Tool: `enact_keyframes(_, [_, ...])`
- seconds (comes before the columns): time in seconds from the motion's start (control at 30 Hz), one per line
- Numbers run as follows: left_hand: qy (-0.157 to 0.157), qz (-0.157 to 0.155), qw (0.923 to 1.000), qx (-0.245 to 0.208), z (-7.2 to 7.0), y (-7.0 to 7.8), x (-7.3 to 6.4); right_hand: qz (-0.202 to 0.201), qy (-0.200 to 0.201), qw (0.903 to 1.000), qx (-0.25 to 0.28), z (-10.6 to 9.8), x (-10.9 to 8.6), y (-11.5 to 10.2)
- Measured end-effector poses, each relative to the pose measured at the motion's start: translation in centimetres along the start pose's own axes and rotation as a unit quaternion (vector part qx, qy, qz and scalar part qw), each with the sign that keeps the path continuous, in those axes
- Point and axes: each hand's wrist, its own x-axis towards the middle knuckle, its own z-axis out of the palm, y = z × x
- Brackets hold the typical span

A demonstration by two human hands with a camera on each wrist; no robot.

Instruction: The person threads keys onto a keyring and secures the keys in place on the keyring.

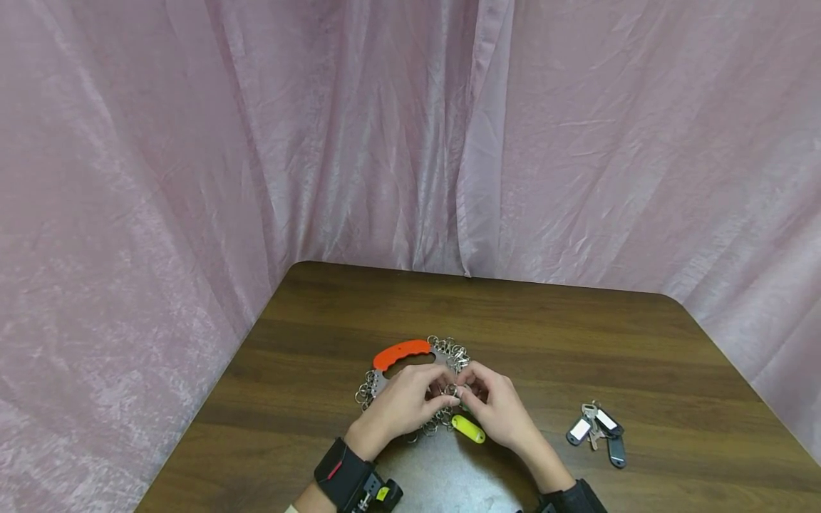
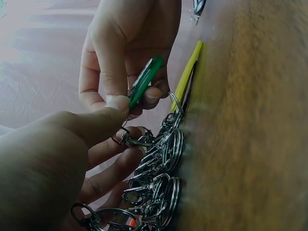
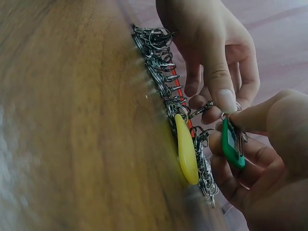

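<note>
Gripping one green tag, one clasp, two hands

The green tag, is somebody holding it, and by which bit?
Yes, the right hand holds the green tag near its ring end. The other end points back toward that hand's palm.
</note>
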Motion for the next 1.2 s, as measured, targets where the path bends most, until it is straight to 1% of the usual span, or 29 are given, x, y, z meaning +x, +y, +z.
enact_keyframes(0.1, [0.0,-0.001,1.0,-0.007,-0.06,0.04,0.0,0.012,0.0,0.9999,0.005,0.0,-0.01,-0.15])
enact_keyframes(0.2, [0.002,0.004,1.0,-0.002,-0.12,0.11,-0.04,0.018,0.001,0.9998,0.007,0.03,0.0,-0.3])
enact_keyframes(0.47, [0.003,0.009,0.9999,0.004,-0.1,0.23,-0.08,0.009,-0.005,0.9999,0.007,-0.06,-0.05,-0.25])
enact_keyframes(0.67, [0.0,0.003,1.0,0.007,-0.07,0.19,-0.02,0.021,0.001,0.9998,0.005,-0.05,0.04,-0.33])
enact_keyframes(0.83, [-0.002,0.003,1.0,0.004,-0.11,0.21,-0.06,0.029,-0.006,0.9995,0.008,-0.15,0.02,-0.38])
enact_keyframes(1.07, [0.009,0.022,0.9996,0.016,-0.38,0.37,-0.15,0.008,-0.011,0.9999,0.009,-0.32,0.0,-0.39])
enact_keyframes(1.2, [0.008,0.022,0.9995,0.019,-0.36,0.4,-0.13,0.001,-0.009,0.9999,0.006,-0.35,-0.03,-0.36])
